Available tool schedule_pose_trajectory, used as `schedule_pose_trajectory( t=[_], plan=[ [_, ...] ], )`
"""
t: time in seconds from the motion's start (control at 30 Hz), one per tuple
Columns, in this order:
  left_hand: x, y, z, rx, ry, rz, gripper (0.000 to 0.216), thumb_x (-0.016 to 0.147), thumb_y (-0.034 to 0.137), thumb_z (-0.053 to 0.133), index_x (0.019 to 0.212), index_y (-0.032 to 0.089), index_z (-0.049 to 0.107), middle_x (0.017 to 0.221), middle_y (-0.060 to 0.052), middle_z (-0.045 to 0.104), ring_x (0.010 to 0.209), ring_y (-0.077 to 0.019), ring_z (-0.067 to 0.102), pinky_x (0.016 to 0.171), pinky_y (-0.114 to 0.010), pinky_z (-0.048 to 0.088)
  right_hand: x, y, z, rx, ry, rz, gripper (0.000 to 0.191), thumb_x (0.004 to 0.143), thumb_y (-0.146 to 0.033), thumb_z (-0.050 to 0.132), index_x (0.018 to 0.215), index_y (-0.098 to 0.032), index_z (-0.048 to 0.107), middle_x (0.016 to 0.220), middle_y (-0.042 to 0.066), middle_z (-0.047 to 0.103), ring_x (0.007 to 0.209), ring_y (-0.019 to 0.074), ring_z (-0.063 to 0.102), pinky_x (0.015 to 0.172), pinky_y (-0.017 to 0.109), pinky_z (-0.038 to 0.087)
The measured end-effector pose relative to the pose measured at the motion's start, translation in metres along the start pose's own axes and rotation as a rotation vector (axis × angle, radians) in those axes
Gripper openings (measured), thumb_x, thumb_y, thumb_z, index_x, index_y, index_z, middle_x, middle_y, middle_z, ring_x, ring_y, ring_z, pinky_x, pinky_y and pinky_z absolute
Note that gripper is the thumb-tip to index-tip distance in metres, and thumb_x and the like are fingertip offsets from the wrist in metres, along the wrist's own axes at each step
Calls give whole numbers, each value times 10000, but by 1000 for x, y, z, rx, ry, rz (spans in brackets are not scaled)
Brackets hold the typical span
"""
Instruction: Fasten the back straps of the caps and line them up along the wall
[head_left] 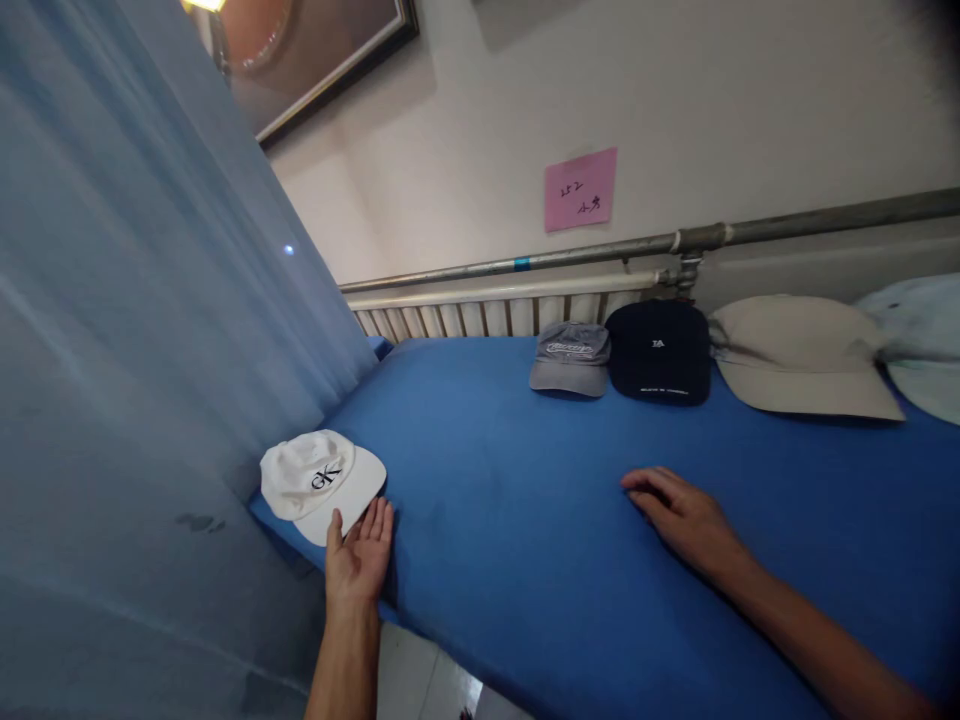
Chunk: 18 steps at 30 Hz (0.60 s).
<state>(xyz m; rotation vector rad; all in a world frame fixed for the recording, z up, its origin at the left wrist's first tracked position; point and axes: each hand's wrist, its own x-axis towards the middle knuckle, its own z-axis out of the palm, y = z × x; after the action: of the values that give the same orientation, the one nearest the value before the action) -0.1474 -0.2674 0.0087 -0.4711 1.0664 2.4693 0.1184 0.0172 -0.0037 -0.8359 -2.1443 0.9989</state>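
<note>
A white baseball cap [307, 475] with black letters on its front lies at the left corner of the blue-covered bed [487, 500]. My left hand [360, 560] is at its brim, palm up and open, with the thumb overlapping the brim and the fingers stretched out by its edge. Whether they touch the cap I cannot tell. Over the middle right of the blue cover, my right hand [679, 515] is loosely curved with a gap between thumb and fingers, and no object shows in it.
Along the wall side stand a grey cap [570, 360], a black cap [658, 352], a beige cap [799, 355] and a pale mint cap [926, 345], cut off at the edge. Behind run a radiator [480, 315] and metal pipe [600, 252]. A blue-grey curtain [150, 300] hangs at left; a pink note [580, 190] is on the wall.
</note>
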Motion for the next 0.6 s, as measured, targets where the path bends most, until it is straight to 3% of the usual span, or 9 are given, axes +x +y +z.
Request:
schedule_pose_trajectory(
  t=[0.07, 0.17, 0.33, 0.43, 0.53, 0.6],
  plan=[
    [10, 6, -1, -31, 26, 19, 245, 919, 342, 471, 1030, 138, 547, 1024, -139, 626, 1057, -225, 623, 833, -348, 576, -1, 1, 0, 7, -1, -6, 154, 729, -325, 519, 750, -256, 654, 794, 56, 667, 747, 221, 629, 728, 362, 518],
    [23, 8, 7, -46, 45, 77, 140, 922, 218, 460, 905, 176, 593, 899, -66, 666, 960, -169, 654, 825, -295, 570, -5, 2, -2, 22, -3, 0, 138, 728, -309, 522, 736, -258, 650, 792, 45, 668, 739, 218, 627, 712, 360, 517],
    [18, -2, 34, -11, -36, 172, 232, 870, 48, 488, 815, 211, 644, 767, 36, 703, 747, -90, 672, 752, -216, 579, -13, 4, -5, 99, -1, 16, 125, 730, -286, 531, 723, -235, 645, 789, 29, 649, 734, 189, 616, 699, 331, 510],
    [1, -22, 52, 128, -258, 149, 187, 779, 49, 609, 850, 202, 689, 804, 21, 729, 733, -133, 684, 698, -276, 606, -13, 3, -8, 234, -27, 126, 113, 724, -286, 545, 739, -217, 633, 745, 10, 614, 636, 149, 575, 587, 281, 493],
    [-16, -50, 73, 359, -551, 74, 194, 623, 138, 788, 798, 163, 708, 779, -10, 729, 657, -168, 666, 536, -276, 592, -12, 0, -16, 476, -80, 278, 170, 717, -282, 561, 848, -193, 624, 697, -17, 590, 482, 92, 499, 464, 231, 432],
    [-24, -69, 90, 488, -700, 3, 259, 553, 176, 844, 775, 147, 715, 782, -30, 726, 632, -176, 647, 456, -261, 557, -11, -3, -25, 645, -50, 278, 295, 717, -276, 580, 999, -195, 608, 890, 26, 653, 472, 75, 507, 408, 214, 394]
  ],
)
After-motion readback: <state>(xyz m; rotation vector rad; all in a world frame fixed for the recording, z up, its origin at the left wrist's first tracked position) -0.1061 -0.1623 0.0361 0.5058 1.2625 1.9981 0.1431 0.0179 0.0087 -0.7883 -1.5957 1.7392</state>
